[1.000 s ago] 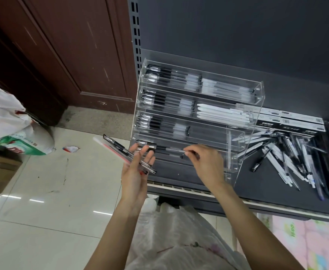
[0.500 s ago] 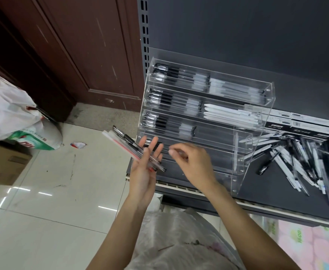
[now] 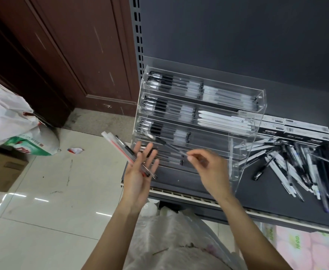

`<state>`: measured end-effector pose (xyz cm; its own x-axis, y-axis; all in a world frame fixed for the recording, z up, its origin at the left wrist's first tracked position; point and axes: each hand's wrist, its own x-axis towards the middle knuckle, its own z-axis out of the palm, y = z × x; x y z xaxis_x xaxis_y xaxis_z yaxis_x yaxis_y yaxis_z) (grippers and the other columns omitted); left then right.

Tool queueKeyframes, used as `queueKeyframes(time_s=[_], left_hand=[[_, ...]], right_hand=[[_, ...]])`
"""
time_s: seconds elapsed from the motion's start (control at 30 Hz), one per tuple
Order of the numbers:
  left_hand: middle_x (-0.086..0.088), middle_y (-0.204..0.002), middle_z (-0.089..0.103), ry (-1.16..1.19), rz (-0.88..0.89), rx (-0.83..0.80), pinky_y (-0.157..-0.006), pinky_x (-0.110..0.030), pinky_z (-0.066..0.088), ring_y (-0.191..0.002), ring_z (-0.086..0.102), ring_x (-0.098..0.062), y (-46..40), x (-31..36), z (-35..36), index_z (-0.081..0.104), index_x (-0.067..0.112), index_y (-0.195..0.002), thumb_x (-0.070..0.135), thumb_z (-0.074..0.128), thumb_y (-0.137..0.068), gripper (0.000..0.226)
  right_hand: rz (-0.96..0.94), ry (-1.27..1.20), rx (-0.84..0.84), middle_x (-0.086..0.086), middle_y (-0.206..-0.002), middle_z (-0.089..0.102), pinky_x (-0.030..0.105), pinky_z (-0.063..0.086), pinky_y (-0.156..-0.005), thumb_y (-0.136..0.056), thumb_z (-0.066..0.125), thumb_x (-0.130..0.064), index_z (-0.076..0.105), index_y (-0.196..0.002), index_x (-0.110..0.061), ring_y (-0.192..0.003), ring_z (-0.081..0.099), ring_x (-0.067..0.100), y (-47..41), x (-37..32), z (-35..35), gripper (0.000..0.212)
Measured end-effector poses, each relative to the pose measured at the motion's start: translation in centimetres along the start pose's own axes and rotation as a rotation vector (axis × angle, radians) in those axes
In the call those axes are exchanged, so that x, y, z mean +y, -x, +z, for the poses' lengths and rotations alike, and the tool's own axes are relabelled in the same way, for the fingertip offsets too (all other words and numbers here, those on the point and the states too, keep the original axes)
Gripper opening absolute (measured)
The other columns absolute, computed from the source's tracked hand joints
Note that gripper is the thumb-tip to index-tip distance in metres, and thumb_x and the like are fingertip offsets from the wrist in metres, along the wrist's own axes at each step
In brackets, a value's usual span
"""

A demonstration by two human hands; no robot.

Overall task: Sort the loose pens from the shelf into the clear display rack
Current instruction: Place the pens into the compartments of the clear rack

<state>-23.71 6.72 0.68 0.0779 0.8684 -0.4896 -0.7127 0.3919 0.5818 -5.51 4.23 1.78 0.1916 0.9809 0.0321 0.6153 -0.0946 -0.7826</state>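
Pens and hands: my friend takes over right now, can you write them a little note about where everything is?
Left hand: fingers mostly straight, a bundle of pens lying across them.
Right hand: pinches one black pen by its end, in front of the clear display rack.
Done: the upper three tiers hold rows of pens; the bottom tier has a few.
Left: place the pinched pen, then the bundle, then the loose pile on the shelf right of the rack.
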Motion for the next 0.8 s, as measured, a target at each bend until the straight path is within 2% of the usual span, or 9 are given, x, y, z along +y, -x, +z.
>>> queueKeyframes(time_s=[0.03,0.07,0.13,0.23,0.4,0.5,0.57,0.67,0.8], left_hand=[[0.005,-0.09,0.07,0.019,0.004,0.028,-0.063,-0.017,0.052,-0.075,0.065,-0.006,-0.2,0.2,-0.3,0.052,0.02,-0.129,0.017,0.037,-0.101,0.032],[0.006,-0.075,0.061,0.044,0.011,0.042,-0.054,-0.014,0.045,-0.059,0.054,-0.003,-0.3,0.4,-0.6,0.055,0.019,-0.125,0.016,0.035,-0.102,0.031],[0.008,-0.062,0.04,0.088,0.021,0.053,-0.045,-0.012,0.03,-0.047,0.032,-0.002,-0.5,0.8,-1.0,0.058,0.017,-0.116,0.015,0.032,-0.102,0.029],[0.009,-0.058,0.032,0.08,0.025,0.063,-0.043,-0.013,0.025,-0.045,0.025,-0.003,-0.7,1.1,-1.5,0.059,0.016,-0.111,0.015,0.031,-0.103,0.03],[0.009,-0.057,0.028,0.052,0.034,0.073,-0.043,-0.014,0.024,-0.045,0.024,-0.004,-0.4,1.1,-1.5,0.058,0.016,-0.117,0.023,0.034,-0.103,0.029],[0.009,-0.058,0.03,0.056,0.034,0.073,-0.044,-0.014,0.027,-0.046,0.025,-0.004,-0.4,0.8,-1.4,0.056,0.015,-0.123,0.025,0.035,-0.103,0.031],[0.008,-0.059,0.035,0.056,0.036,0.068,-0.045,-0.013,0.032,-0.048,0.03,-0.004,-0.3,0.8,-1.3,0.055,0.015,-0.126,0.025,0.035,-0.102,0.032],[0.007,-0.064,0.048,0.031,0.041,0.045,-0.051,-0.013,0.04,-0.055,0.041,-0.003,0.0,0.7,-1.0,0.055,0.016,-0.126,0.024,0.036,-0.102,0.032],[0.006,-0.068,0.057,0.026,0.049,0.015,-0.058,-0.015,0.048,-0.059,0.051,-0.003,0.4,0.8,-0.7,0.055,0.016,-0.126,0.023,0.036,-0.102,0.031]], right_hand=[[-0.054,0.13,0.029,-0.016,-0.084,0.067,0.017,0.05,-0.063,-0.086,0.066,-0.023,0.071,-0.091,-0.027,-0.067,0.061,0.0,0.0,0.8,-0.5,0.007],[-0.094,0.232,0.037,-0.014,-0.083,0.066,0.018,0.049,-0.058,-0.087,0.066,-0.024,0.072,-0.09,-0.026,-0.063,0.059,0.0,0.0,1.5,-0.7,0.007],[-0.115,0.331,0.013,-0.011,-0.082,0.066,0.013,0.043,-0.053,-0.086,0.066,-0.023,0.072,-0.09,-0.025,-0.059,0.054,0.0,0.0,2.2,-0.5,0.007],[-0.137,0.366,-0.012,-0.011,-0.08,0.066,0.01,0.036,-0.052,-0.085,0.069,-0.02,0.073,-0.089,-0.025,-0.059,0.05,-0.002,-0.2,2.2,0.6,0.008],[-0.212,0.524,-0.075,-0.006,-0.07,0.066,0.023,0.046,-0.044,-0.077,0.075,-0.015,0.074,-0.079,-0.023,-0.062,0.061,0.012,-1.0,1.2,2.6,0.008],[-0.247,0.75,-0.193,-0.004,-0.057,0.059,0.017,0.032,-0.037,-0.05,0.086,-0.001,0.068,-0.06,-0.019,-0.05,0.054,0.015,-1.6,0.2,3.3,0.027],[-0.251,0.83,-0.211,-0.002,-0.055,0.057,0.017,0.024,-0.037,-0.04,0.087,0.003,0.066,-0.057,-0.017,-0.045,0.053,0.015,-1.9,-0.5,3.5,0.034],[-0.28,0.769,-0.213,-0.001,-0.071,0.066,0.022,0.04,-0.039,-0.053,0.083,0.004,0.075,-0.087,-0.019,-0.059,0.063,0.017,-2.0,-1.0,3.8,0.042],[-0.407,0.603,-0.296,0.004,-0.094,0.063,0.026,0.042,-0.049,-0.064,0.068,0.016,0.069,-0.111,-0.021,-0.083,0.06,0.022,-1.6,-1.7,4.2,0.06]])
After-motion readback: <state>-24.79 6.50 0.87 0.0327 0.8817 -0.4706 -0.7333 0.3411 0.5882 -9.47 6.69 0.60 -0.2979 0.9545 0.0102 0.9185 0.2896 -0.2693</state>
